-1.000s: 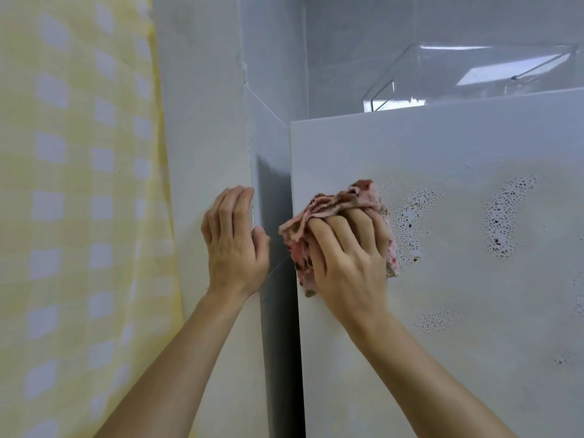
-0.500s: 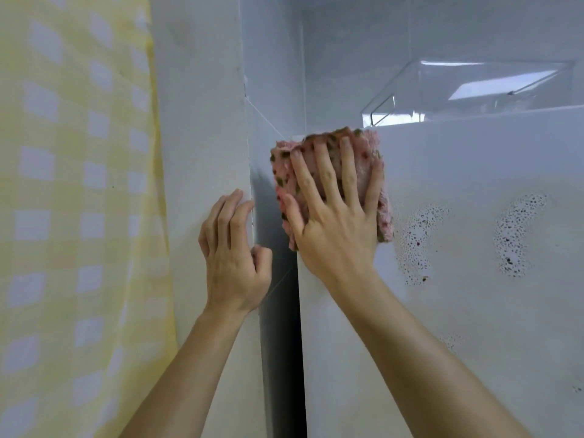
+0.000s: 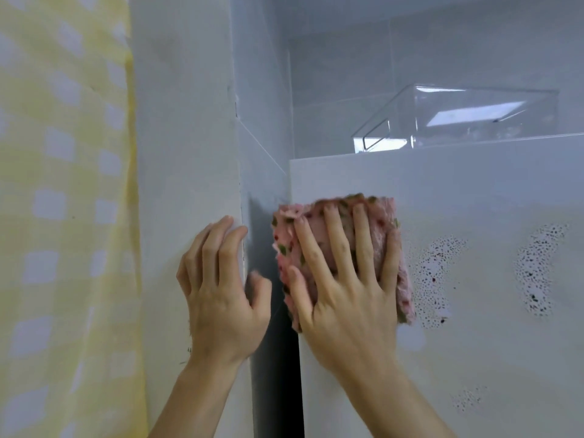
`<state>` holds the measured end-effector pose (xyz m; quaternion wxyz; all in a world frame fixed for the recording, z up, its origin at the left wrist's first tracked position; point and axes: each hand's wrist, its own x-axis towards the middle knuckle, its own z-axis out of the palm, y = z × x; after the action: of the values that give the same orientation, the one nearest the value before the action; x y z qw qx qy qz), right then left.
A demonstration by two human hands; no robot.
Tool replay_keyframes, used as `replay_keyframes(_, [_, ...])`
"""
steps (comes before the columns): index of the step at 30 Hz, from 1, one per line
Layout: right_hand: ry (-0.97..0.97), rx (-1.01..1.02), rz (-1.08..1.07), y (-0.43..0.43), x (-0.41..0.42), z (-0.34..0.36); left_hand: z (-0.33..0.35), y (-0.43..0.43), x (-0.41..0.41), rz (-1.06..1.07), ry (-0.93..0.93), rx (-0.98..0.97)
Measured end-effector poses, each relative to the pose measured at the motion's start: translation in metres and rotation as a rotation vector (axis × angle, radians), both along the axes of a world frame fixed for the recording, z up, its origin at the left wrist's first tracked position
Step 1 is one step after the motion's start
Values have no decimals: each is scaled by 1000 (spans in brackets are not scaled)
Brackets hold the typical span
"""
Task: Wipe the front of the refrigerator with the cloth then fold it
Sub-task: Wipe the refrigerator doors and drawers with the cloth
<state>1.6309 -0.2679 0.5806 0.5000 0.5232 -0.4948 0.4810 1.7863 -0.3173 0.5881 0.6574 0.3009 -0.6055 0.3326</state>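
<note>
Pink cloth (image 3: pixel 384 235) flat beneath spread right hand (image 3: pixel 344 298), on refrigerator (image 3: pixel 474 358)

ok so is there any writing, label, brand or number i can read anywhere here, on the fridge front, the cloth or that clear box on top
No readable text anywhere in this view.
Refrigerator front: plain white, with only dark speckled patches, no letters or badge.
Cloth: pink with green and red flecks, no print.
Clear container on top: no label visible.
Yellow checked curtain: squares only.
</note>
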Motion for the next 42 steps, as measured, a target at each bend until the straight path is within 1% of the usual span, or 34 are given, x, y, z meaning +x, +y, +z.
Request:
replay_keyframes(4, [-16, -26, -24, -5, 3, 42, 30, 0, 4, 52, -72, 0])
replay_keyframes(7, [-39, -37, -23, -6, 2, 53, 40, -3, 4, 97, -79, 16])
replay_keyframes(11, [-36, -35, 4, -1, -5, 24, 35, -4, 6, 107, -89, 14])
replay_keyframes(15, [23, -26, 39, 5, -26, -17, 35, -5, 5, 107, -78, 22])
replay_keyframes(17, [27, -16, 38, 8, -29, -18, 34, -5, 4, 98, -75, 22])
replay_keyframes(19, [-10, -14, 6, 8, -28, -2, 35, -5, 4, 103, -87, 16])
replay_keyframes(24, [-84, -78, -57, 3, -34, 70, 37, -5, 4, 87, -79, -9])
replay_keyframes(26, [-102, -89, -66, 2, -36, 81, 37, -6, 5, 76, -69, -25])
replay_keyframes(29, [-89, -79, -91, 4, -39, 63, 35, -8, 4, 70, -60, -46])
replay_keyframes(35, [-83, -7, -118, 20, -68, -18, 34, -8, 3, 60, -56, -32])
replay_keyframes(37, [-67, 15, -120, 22, -75, -24, 34, -7, 3, 79, -55, -24])
replay_keyframes(42, [-82, 6, -109, 21, -84, 41, 37, -5, -2, 86, -34, -11])
